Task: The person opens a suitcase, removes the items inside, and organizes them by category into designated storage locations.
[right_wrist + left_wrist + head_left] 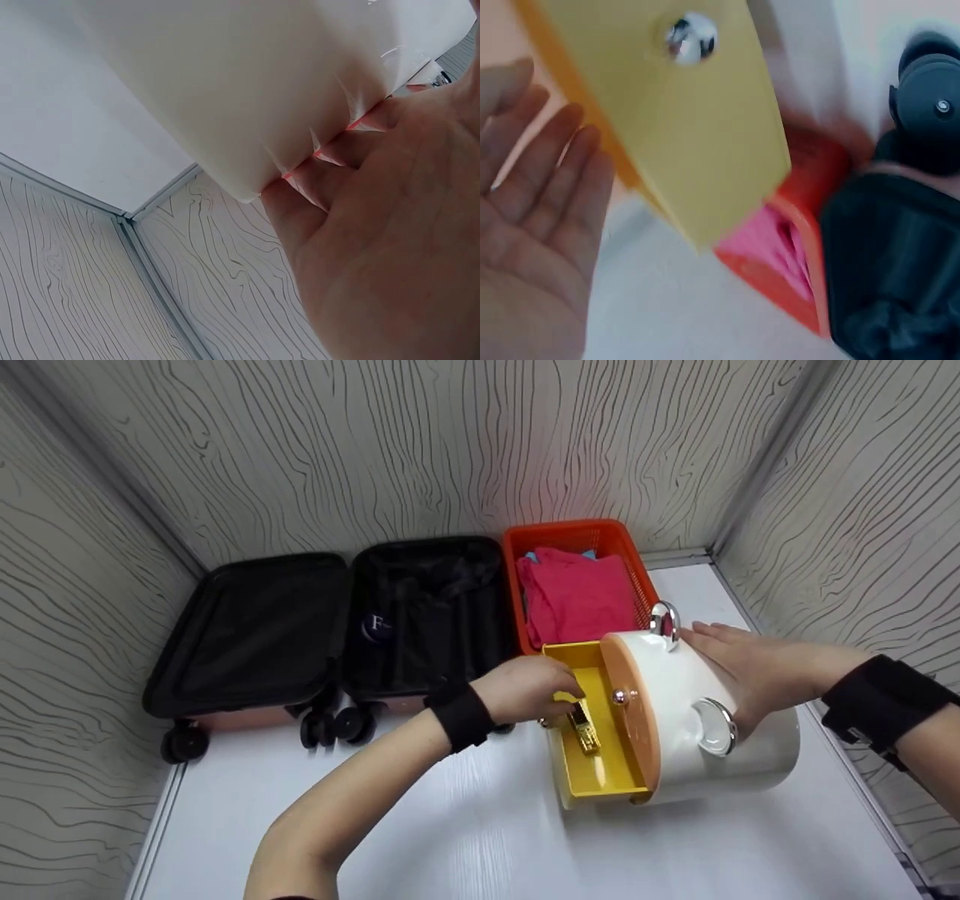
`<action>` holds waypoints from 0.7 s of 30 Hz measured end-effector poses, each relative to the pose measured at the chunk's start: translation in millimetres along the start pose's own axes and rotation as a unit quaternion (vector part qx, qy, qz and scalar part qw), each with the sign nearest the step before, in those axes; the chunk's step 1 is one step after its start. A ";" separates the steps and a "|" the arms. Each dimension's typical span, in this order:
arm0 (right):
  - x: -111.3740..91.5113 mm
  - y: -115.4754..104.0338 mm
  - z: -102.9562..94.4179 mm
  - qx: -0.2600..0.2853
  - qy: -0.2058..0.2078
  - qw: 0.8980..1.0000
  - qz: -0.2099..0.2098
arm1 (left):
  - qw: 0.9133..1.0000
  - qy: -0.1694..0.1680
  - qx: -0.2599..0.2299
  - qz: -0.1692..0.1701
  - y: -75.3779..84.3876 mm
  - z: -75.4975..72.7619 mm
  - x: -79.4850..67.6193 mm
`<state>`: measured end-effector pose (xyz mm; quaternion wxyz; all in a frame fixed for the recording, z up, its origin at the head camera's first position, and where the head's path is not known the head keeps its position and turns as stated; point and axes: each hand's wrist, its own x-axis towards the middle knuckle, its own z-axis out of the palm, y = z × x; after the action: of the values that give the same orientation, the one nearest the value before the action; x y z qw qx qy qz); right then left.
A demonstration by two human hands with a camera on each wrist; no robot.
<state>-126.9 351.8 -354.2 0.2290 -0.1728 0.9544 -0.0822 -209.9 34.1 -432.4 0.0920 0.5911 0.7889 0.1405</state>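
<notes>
A white rounded box point(697, 780) with a peach front lies to the right in the head view, its yellow drawer point(616, 765) pulled out. Inside the drawer is a small shiny gold stick-shaped object point(587, 736) with a dark end, resembling a lipstick tube. My left hand point(525, 688) reaches over the drawer's outer edge, fingertips right by that dark end. In the left wrist view its fingers are loosely bent beside the drawer front point(720, 135). My right hand point(757, 667) rests on the curved body between two chrome-rimmed fittings, fingers extended; the right wrist view shows fingertips against the white surface point(247, 97).
Behind the box stands an orange basket point(512, 577) with folded pink cloth point(577, 592). An open black-lined suitcase point(255, 630) lies at left, its wheels point(352, 725) facing me. Patterned wall panels point(420, 450) enclose the white tabletop point(450, 825).
</notes>
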 end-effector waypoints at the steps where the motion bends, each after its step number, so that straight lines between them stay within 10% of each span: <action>1: 0.0 0.0 0.5 -0.001 0.000 1.000 0.000 | 0.999 0.030 -0.002 -0.015 -3.4 -1.6 -7.7; 6: -0.3 1.2 3.7 -0.008 0.003 1.000 -0.004 | 0.987 0.113 -0.031 -0.110 -14.8 12.8 -40.5; 21: -3.5 -2.1 6.3 -0.019 0.014 1.000 0.007 | 0.977 0.087 -0.094 -0.172 -11.6 63.0 -50.2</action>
<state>-120.4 350.6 -357.9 0.2131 -0.1698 0.9600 -0.0646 -186.6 -9.9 -496.6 0.1010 0.4211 0.8668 0.2471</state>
